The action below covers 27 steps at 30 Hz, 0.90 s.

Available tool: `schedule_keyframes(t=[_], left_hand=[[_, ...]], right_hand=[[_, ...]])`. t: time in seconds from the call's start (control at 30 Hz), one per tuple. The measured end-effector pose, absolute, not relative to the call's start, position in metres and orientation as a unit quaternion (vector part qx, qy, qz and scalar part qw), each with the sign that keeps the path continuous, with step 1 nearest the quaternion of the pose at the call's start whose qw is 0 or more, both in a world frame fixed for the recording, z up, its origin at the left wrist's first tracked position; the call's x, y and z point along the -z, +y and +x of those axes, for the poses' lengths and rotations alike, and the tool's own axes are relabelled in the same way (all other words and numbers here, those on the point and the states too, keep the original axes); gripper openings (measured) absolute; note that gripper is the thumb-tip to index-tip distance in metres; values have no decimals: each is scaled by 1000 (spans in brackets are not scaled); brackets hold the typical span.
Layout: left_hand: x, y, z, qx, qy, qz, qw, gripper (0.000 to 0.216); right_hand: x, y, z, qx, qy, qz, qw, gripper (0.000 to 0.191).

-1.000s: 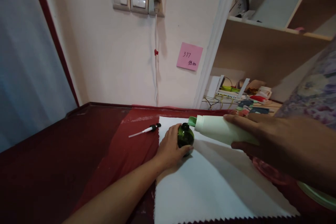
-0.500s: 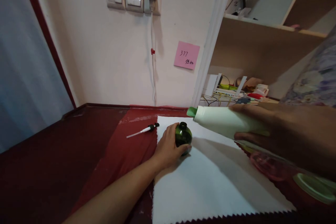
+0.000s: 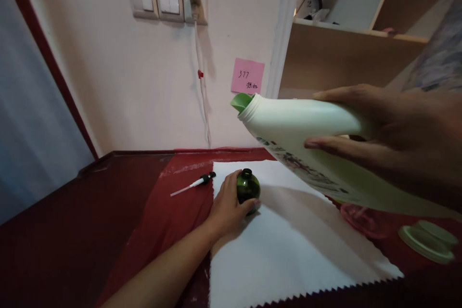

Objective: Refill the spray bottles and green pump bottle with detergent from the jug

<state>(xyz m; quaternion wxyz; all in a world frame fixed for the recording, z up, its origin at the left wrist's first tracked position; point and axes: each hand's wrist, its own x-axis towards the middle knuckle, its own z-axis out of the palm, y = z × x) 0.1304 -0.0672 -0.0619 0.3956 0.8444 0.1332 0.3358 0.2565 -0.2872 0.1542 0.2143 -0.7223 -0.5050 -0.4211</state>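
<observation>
My left hand (image 3: 233, 204) is wrapped round a small dark green bottle (image 3: 249, 185), which stands with its mouth uncovered on a white cloth (image 3: 281, 245). In my right hand (image 3: 375, 125) is a large pale green detergent bottle (image 3: 288, 120), gripped by its handle. That bottle is tilted, its uncapped neck and green spout pointing left, above and apart from the small bottle. No liquid shows leaving the spout. Left of the cloth, a pump head (image 3: 204, 179) with a clear tube lies on the red table cover (image 3: 159, 211).
A pink plastic item (image 3: 364, 221) and a pale green round lid-like piece (image 3: 429, 241) lie at the right. Behind the table is a wall with switches (image 3: 169, 4), a plugged-in cord (image 3: 202, 91) and a pink note (image 3: 247, 76). Shelves (image 3: 346, 31) with a clock stand back right.
The detergent bottle has risen, with more of its printed side showing. My left hand stays on the small bottle. The view has shifted slightly.
</observation>
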Motion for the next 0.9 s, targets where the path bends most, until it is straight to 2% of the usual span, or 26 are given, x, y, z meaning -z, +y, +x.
schedule_keyframes(t=[0.07, 0.23, 0.43, 0.53, 0.7, 0.9], left_hand=[[62, -66, 131, -337, 131, 844, 396, 76], [61, -66, 132, -328, 143, 842, 403, 74], [59, -67, 131, -304, 167, 853, 390, 74], [60, -66, 130, -298, 173, 855, 389, 75], [61, -64, 129, -293, 180, 849, 402, 76], [57, -66, 130, -294, 192, 835, 423, 79]], right_hand=[[-144, -281, 254, 409, -526, -709, 230, 78], [-102, -263, 273, 341, -495, -722, 342, 51], [-41, -231, 313, 248, -411, -675, 561, 55], [-14, -214, 327, 214, -358, -646, 640, 61], [14, -196, 334, 182, -322, -640, 673, 67], [22, -194, 336, 141, -363, -651, 652, 69]])
